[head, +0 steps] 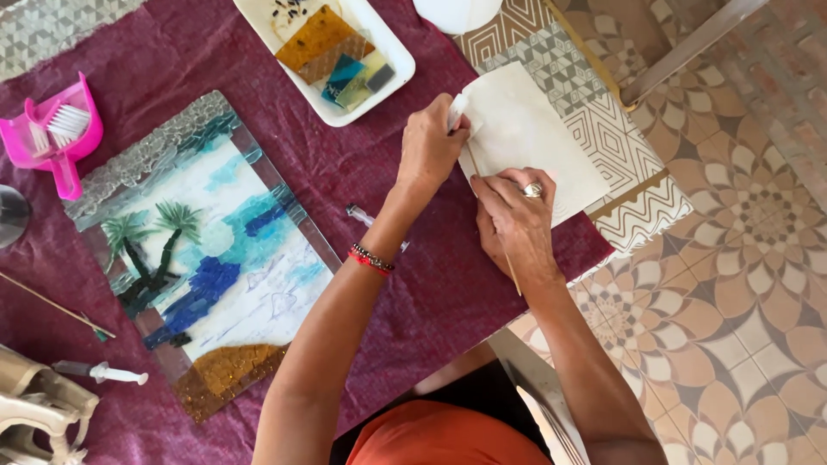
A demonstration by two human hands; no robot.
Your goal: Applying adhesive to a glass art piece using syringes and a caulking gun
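My left hand point(431, 146) pinches a small white piece at the near-left corner of a white paper napkin point(534, 138). My right hand point(517, 220), wearing a ring, holds a thin wooden stick point(512, 274) and rests on the napkin's near edge. Both hands meet over the napkin on the maroon cloth point(431, 284). A glass mosaic panel point(202, 250) showing palm trees, blue sea and amber sand lies to the left of my arms. A small syringe point(362, 217) lies just behind my left wrist.
A white tray point(392, 60) with coloured glass pieces sits at the back. A pink dustpan with brush point(56, 133) is far left. Another syringe point(103, 372), a wooden stick point(52, 303) and a tool point(39, 413) lie near left. The table edge point(646, 194) drops to a patterned tile floor.
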